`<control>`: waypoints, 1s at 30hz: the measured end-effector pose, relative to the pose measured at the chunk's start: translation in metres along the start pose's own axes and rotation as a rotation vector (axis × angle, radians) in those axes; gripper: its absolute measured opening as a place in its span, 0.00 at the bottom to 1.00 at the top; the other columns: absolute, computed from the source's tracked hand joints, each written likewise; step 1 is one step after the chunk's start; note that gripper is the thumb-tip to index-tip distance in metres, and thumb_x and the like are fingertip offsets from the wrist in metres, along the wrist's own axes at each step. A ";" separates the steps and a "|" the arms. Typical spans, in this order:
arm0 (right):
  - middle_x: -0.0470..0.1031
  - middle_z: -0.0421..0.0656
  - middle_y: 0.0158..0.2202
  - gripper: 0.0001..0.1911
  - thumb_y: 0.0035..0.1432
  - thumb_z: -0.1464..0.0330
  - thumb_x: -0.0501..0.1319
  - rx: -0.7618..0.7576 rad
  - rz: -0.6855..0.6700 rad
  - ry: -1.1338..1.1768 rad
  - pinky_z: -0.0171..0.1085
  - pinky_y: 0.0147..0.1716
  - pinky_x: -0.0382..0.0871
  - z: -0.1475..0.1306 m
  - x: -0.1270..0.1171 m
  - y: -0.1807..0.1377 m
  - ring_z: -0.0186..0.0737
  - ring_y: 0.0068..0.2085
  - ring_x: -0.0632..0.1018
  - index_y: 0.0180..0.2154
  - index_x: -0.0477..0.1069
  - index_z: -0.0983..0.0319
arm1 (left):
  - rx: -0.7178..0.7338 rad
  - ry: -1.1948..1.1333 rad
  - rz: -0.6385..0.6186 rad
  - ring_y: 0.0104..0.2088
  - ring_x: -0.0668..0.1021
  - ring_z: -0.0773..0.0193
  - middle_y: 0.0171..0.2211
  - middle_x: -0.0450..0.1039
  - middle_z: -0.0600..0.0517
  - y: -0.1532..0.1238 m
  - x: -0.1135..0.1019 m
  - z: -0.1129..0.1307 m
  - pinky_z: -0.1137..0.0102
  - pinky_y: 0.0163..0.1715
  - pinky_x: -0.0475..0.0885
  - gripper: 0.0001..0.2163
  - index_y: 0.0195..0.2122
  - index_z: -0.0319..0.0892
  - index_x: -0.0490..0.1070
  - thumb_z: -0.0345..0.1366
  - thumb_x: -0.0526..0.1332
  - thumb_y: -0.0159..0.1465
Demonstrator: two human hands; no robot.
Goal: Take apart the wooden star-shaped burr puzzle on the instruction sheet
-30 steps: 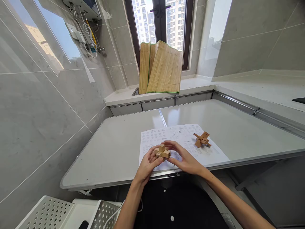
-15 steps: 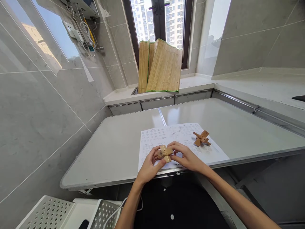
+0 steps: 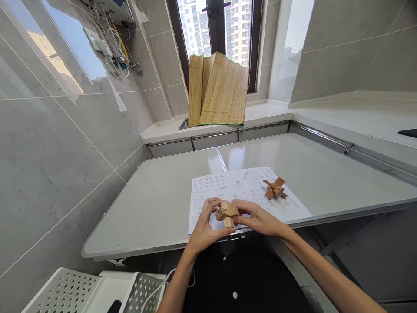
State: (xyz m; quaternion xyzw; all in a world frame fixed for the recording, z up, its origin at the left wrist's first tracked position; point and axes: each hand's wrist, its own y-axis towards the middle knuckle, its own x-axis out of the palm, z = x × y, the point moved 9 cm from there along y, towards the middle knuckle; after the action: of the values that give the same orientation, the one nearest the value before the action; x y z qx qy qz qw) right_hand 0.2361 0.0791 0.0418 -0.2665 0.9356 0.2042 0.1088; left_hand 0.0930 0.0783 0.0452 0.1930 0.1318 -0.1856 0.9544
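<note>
— At the near edge of the table, what's in the hands?

— A small wooden burr puzzle, light-coloured, held just above the printed sheet. Both hands close on it from opposite sides: the left hand has its fingers curled round the left side, thumb underneath, and the right hand pinches the right side with its fingertips.

— Why lifted rather than resting?

— Likely so every face can be turned and seen; the blocks stick out in several directions, so a two-sided grip keeps them together.

— And the paper?

— It lies flat right under the hands, its diagrams facing the person, probably for reference.

— Anything else?

— A second wooden puzzle, darker, sits on the sheet's far right part, well apart from both hands. A bamboo mat stands against the window behind.
</note>
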 end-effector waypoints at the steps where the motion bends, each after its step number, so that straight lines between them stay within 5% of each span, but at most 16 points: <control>1: 0.77 0.42 0.37 0.13 0.70 0.56 0.62 0.015 -0.014 0.017 0.40 0.39 0.73 0.001 0.001 0.000 0.42 0.38 0.76 0.38 0.77 0.57 | 0.000 -0.001 -0.003 0.59 0.73 0.49 0.57 0.69 0.45 0.000 0.001 0.001 0.57 0.63 0.68 0.29 0.56 0.49 0.74 0.44 0.78 0.55; 5: 0.78 0.40 0.32 0.12 0.71 0.58 0.60 0.046 0.026 -0.018 0.38 0.33 0.72 0.005 0.004 -0.002 0.42 0.34 0.77 0.39 0.76 0.58 | -0.018 0.003 0.044 0.53 0.75 0.51 0.52 0.73 0.46 0.000 0.001 0.002 0.59 0.58 0.69 0.26 0.53 0.47 0.72 0.44 0.77 0.56; 11: 0.79 0.45 0.40 0.08 0.72 0.63 0.57 -0.079 0.339 -0.297 0.42 0.35 0.72 -0.009 -0.001 -0.006 0.44 0.35 0.79 0.46 0.73 0.56 | -0.033 0.017 0.255 0.48 0.75 0.56 0.46 0.74 0.50 -0.004 -0.006 -0.002 0.63 0.53 0.70 0.23 0.50 0.46 0.69 0.42 0.76 0.57; 19: 0.79 0.44 0.41 0.15 0.71 0.55 0.60 0.048 0.199 0.075 0.40 0.33 0.76 0.009 0.007 -0.001 0.42 0.35 0.79 0.51 0.75 0.56 | -0.050 -0.049 0.202 0.49 0.76 0.54 0.47 0.74 0.49 -0.003 -0.007 -0.009 0.63 0.53 0.70 0.24 0.51 0.46 0.69 0.45 0.75 0.58; 25: 0.80 0.46 0.47 0.16 0.64 0.53 0.68 0.052 0.400 0.098 0.44 0.43 0.77 0.021 -0.006 -0.004 0.46 0.43 0.80 0.45 0.77 0.57 | -0.080 -0.059 0.251 0.49 0.77 0.55 0.46 0.76 0.49 0.000 -0.006 -0.011 0.62 0.53 0.71 0.21 0.48 0.45 0.69 0.44 0.74 0.59; 30: 0.80 0.47 0.52 0.18 0.63 0.55 0.69 0.082 0.409 0.144 0.45 0.45 0.78 0.029 -0.005 -0.004 0.47 0.46 0.81 0.50 0.76 0.56 | -0.097 -0.059 0.253 0.51 0.78 0.53 0.49 0.77 0.47 0.000 -0.001 -0.014 0.60 0.56 0.70 0.20 0.49 0.45 0.70 0.43 0.74 0.60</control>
State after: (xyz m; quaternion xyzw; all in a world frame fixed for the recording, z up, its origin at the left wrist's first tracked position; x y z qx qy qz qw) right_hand 0.2451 0.0912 0.0165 -0.0803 0.9831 0.1642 0.0086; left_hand 0.0896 0.0842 0.0332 0.1563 0.0869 -0.0630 0.9819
